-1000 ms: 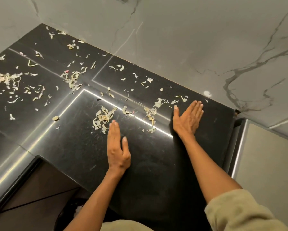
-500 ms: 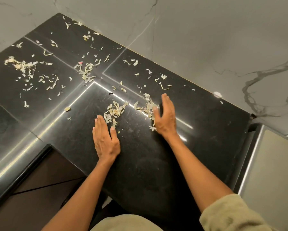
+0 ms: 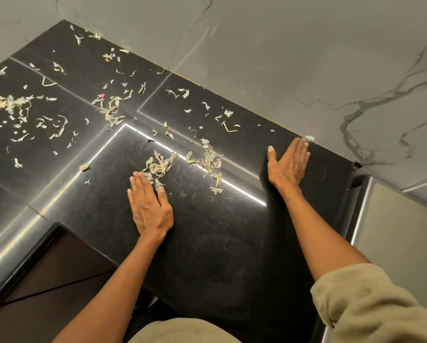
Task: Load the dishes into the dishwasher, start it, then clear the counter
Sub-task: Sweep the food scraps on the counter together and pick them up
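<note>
Pale vegetable peel scraps lie scattered over a glossy black counter (image 3: 207, 243). One small heap of scraps (image 3: 159, 165) sits just beyond my left hand (image 3: 149, 206), which lies flat on the counter with straight fingers touching the heap's near edge. A second heap of scraps (image 3: 208, 162) lies to its right. My right hand (image 3: 287, 164) stands on its edge, fingers straight, near the back wall, well to the right of that second heap. More scraps (image 3: 14, 105) spread across the far left of the counter.
A grey marble wall (image 3: 281, 58) rises behind the counter. A steel-edged grey surface (image 3: 400, 231) sits lower at the right. The counter's front edge drops to dark brown cabinet fronts (image 3: 54, 273) at the lower left. My beige sleeve (image 3: 370, 305) fills the lower right corner.
My right hand swept left, pushing scraps into a heap, then moved back right to the wall. The left hand stayed flat by its heap.
</note>
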Demonstrator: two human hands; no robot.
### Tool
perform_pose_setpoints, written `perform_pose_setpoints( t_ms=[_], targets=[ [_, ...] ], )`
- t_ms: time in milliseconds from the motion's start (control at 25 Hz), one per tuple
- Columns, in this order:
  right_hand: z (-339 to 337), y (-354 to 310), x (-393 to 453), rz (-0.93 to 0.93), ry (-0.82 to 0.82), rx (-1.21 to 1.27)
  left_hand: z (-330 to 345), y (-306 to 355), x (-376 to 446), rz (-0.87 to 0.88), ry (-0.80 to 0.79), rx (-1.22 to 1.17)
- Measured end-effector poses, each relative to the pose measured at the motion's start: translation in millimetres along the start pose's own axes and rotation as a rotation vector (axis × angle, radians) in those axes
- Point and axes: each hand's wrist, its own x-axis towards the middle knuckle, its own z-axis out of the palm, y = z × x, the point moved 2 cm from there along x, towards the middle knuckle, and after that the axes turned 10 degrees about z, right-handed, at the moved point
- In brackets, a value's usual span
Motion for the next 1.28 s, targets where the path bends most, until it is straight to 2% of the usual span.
perform_pose_setpoints(
  t_ms=[200, 280, 320, 400, 480, 600, 680, 800, 880, 960, 1000, 1080, 1200, 1280],
  targets=[
    [22.6, -53.6, -51.1, -0.398, -0.195, -0.012, 11.2, 19.4, 21.9, 0.056, -0.026, -0.101],
    [28.9, -60.0, -70.9, -0.545, -0.270, 0.086, 14.2, 22.0, 26.0, 0.031, -0.023, -0.100],
    [27.5, -59.0, -74.3, -0.560, -0.256, 0.168, 14.6, 21.6, 25.8, 0.033, -0.017, -0.111],
    [19.6, -51.1, -66.7, -0.471, -0.103, 0.286, 12.8, 19.3, 24.2, 0.059, 0.005, -0.177],
    [12.7, -37.9, -43.8, -0.267, 0.025, 0.267, 7.0, 13.6, 24.7, 0.082, 0.034, -0.261],
    [15.5, -33.6, -7.7, -0.057, -0.014, 0.120, -3.1, 0.6, 27.4, 0.075, 0.056, -0.317],
    [22.0, -52.7, 0.3, -0.071, -0.058, 0.058, -4.8, -3.7, 27.6, 0.086, 0.047, -0.318],
    [38.2, -98.4, -15.1, -0.293, -0.164, 0.028, -2.1, -4.6, 27.5, 0.109, 0.034, -0.275],
    [47.8, -119.6, -34.8, -0.466, -0.296, 0.115, -1.4, -4.4, 27.1, 0.113, 0.024, -0.246],
    [48.1, -122.8, -51.8, -0.546, -0.390, 0.265, -2.1, -4.7, 26.4, 0.129, 0.015, -0.237],
    [44.1, -118.0, -56.2, -0.550, -0.371, 0.333, -2.6, -4.7, 26.0, 0.138, 0.014, -0.235],
    [33.2, -97.1, -59.5, -0.471, -0.231, 0.402, -3.2, -4.9, 25.5, 0.148, 0.018, -0.223],
    [22.3, -51.4, -65.0, -0.238, -0.074, 0.340, -2.0, -3.9, 25.8, 0.152, 0.014, -0.202],
    [29.2, -42.4, -78.1, -0.230, -0.058, 0.244, -2.5, -2.3, 25.2, 0.155, 0.022, -0.203]
  ],
)
